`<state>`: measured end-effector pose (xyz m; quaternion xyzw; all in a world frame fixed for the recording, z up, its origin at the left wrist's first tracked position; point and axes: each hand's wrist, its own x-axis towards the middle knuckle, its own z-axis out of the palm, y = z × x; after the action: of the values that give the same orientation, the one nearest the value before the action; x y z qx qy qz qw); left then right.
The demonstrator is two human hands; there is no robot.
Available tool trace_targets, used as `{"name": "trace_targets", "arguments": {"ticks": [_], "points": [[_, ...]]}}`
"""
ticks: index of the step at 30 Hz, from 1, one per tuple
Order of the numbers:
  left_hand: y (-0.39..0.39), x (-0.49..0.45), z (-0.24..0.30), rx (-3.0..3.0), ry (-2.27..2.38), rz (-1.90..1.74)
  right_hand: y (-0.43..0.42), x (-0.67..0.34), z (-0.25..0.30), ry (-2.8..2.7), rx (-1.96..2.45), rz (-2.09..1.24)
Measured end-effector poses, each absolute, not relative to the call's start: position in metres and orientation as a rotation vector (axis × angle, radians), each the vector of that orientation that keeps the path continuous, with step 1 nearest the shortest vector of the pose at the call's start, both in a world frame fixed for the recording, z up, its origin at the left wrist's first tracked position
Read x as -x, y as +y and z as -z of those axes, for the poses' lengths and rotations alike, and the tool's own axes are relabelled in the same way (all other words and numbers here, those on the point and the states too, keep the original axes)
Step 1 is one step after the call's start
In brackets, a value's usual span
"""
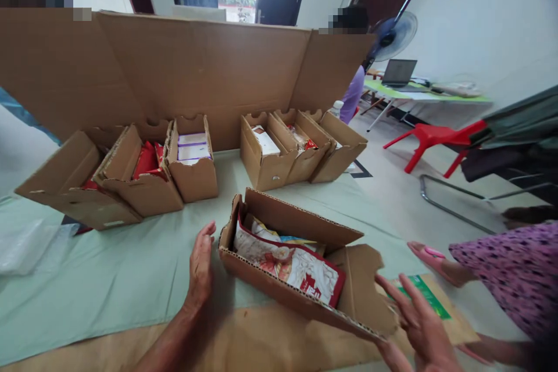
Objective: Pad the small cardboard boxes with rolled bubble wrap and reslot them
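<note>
An open cardboard box (279, 285) lies in front of me on the pale green cloth (131, 267). It holds a white and red packet (296, 267) and other packets behind it. My left hand (201, 264) rests flat and open beside the box's left end, close to it. My right hand (421, 325) hovers open at the box's right flap (366, 296), fingers spread, holding nothing.
Two groups of three open cardboard boxes (131, 174) (300, 148) stand further back before a tall cardboard sheet (196, 70). A green and brown card (429, 296) lies at right. A seated person's leg and pink sandal (429, 256), a red chair (436, 136) and a fan (394, 35) are to the right.
</note>
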<state>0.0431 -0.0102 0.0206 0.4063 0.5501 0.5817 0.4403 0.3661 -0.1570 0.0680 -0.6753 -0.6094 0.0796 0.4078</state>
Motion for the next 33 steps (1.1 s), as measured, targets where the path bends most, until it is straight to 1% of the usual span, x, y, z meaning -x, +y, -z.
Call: {"name": "trace_targets", "arguments": {"ticks": [4,7,9,12,17,20,23,27,33], "points": [[-0.046,-0.054,-0.029,-0.975,1.259,-1.335,-0.156,-0.343,-0.034,-1.574,1.848,-0.307],[-0.072,-0.056,-0.016,-0.914,1.278,-1.331,-0.141,-0.319,-0.014,-1.485,1.895,-0.41],[-0.086,-0.054,-0.003,-0.88,1.346,-1.341,-0.127,-0.312,-0.01,-1.454,1.843,-0.473],[-0.096,-0.046,0.013,-0.865,1.459,-1.361,-0.092,-0.309,-0.02,-1.527,1.675,-0.611],[-0.072,-0.025,0.008,-0.94,1.55,-1.451,-0.007,-0.288,-0.044,-1.665,1.416,-0.81],[-0.044,-0.015,-0.003,-1.023,1.581,-1.472,0.026,-0.268,-0.043,-1.642,1.295,-0.854],[-0.026,-0.011,-0.008,-1.065,1.57,-1.469,0.033,-0.257,-0.029,-1.575,1.287,-0.816],[-0.022,-0.016,-0.002,-1.079,1.544,-1.449,0.026,-0.258,-0.011,-1.538,1.349,-0.8],[-0.018,-0.029,0.001,-1.099,1.49,-1.39,0.033,-0.263,-0.006,-1.463,1.425,-0.748]]}}
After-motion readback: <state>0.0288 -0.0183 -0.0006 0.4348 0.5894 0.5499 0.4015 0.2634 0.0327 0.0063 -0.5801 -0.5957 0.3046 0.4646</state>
